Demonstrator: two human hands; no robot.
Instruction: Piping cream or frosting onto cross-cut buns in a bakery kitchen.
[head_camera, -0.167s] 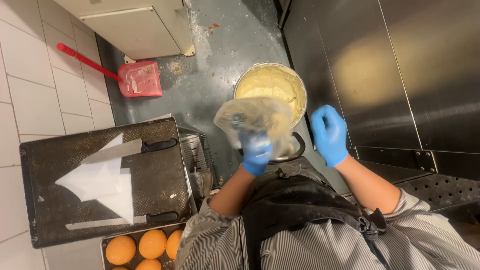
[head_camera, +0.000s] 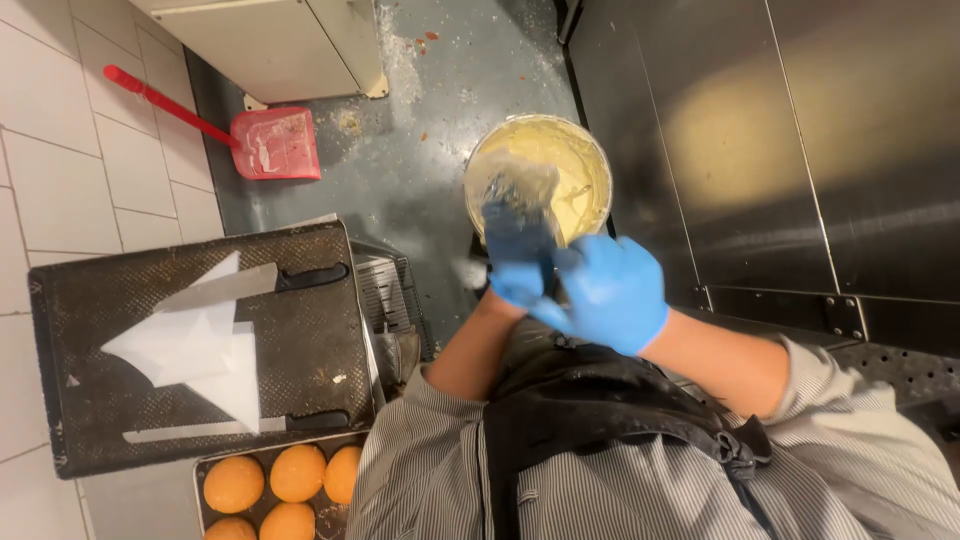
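A round tub (head_camera: 590, 165) of pale yellow cream stands on the floor in front of me. Over its near left side hangs a clear plastic bag (head_camera: 515, 190), smeared with cream. My left hand (head_camera: 515, 275), in a blue glove, is closed around the bag's lower end. My right hand (head_camera: 612, 292), also in a blue glove, is pressed against the left hand with its back towards me. Its fingers reach the bag's end, and their grip is hidden.
At left lies a dark tray (head_camera: 320, 340) carrying white paper and two knives. Below it is a tray of several round orange buns (head_camera: 270, 480). A red dustpan (head_camera: 275, 140) lies on the dirty grey floor. Steel cabinet doors (head_camera: 800, 150) fill the right side.
My right hand has moved left from beside the tub and now meets my left hand at the bag. The bag has dropped lower over the tub.
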